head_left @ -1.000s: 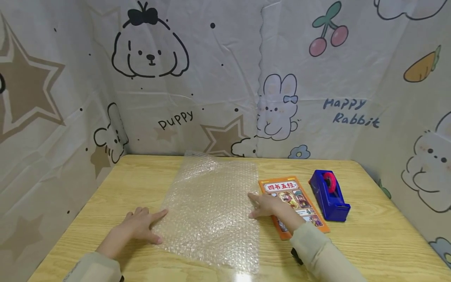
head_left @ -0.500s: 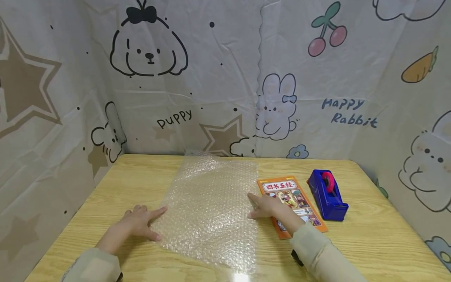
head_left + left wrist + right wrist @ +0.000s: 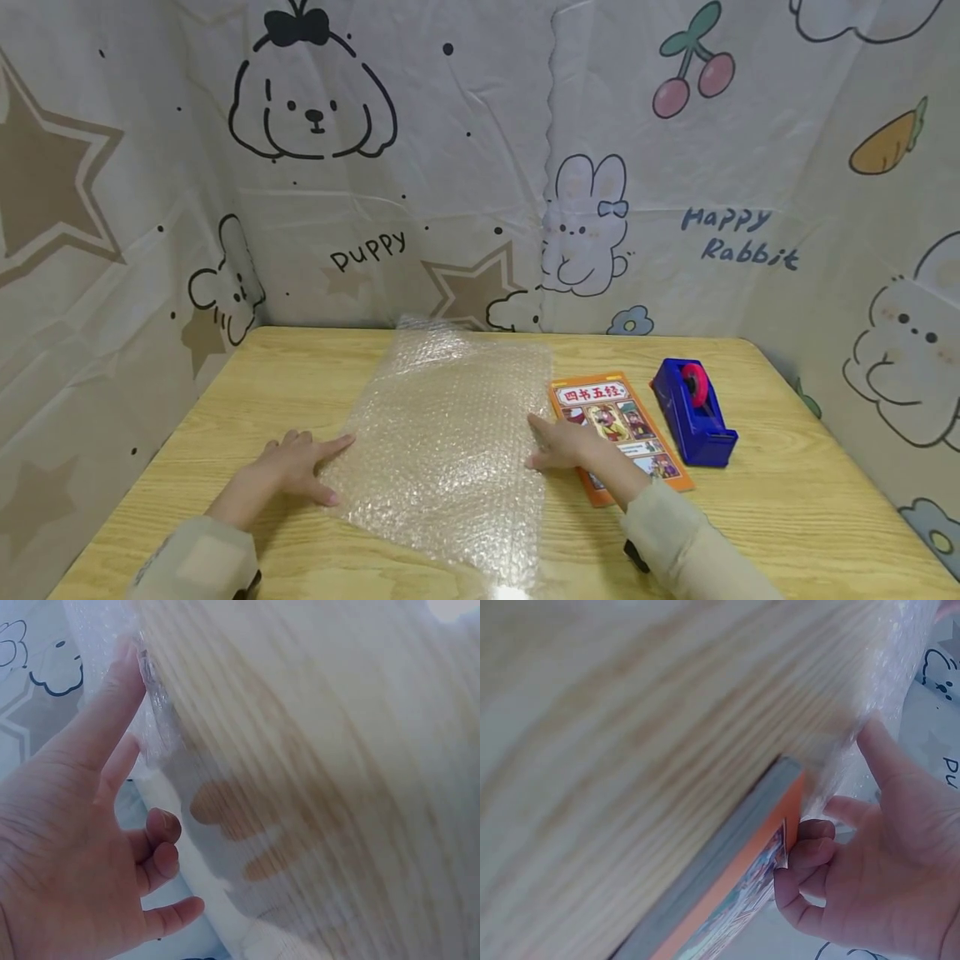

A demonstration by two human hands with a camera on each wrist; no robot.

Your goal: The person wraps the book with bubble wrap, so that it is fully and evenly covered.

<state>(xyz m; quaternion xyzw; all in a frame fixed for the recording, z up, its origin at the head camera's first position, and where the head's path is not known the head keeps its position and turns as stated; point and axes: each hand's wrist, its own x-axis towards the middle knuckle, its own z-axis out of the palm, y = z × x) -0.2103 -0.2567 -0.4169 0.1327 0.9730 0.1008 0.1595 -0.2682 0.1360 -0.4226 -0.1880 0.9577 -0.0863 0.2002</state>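
A clear sheet of bubble wrap [image 3: 442, 433] lies flat on the wooden table, its far end reaching the back edge. At its left edge is my left hand [image 3: 288, 473], with thumb and index finger spread and touching the sheet. My right hand [image 3: 562, 443] is at the right edge, index finger and thumb apart on the wrap. In the right wrist view, the other fingers of that hand [image 3: 885, 862] are bent beside the book [image 3: 727, 892]. The left wrist view has the left hand [image 3: 82, 847] with its index fingertip at the wrap's edge [image 3: 161, 712].
An orange-covered book [image 3: 611, 417] lies just right of the wrap, partly under the right forearm. Beyond it stands a blue tape dispenser [image 3: 697, 421] with a red roll [image 3: 696, 385]. A printed cloth [image 3: 450, 167] hangs behind the wooden table [image 3: 787, 500] and along its sides.
The bubble wrap has turned slightly: its far end has shifted a little right and its near end a little left. Both hands stay at its edges. The head view has shifted slightly.
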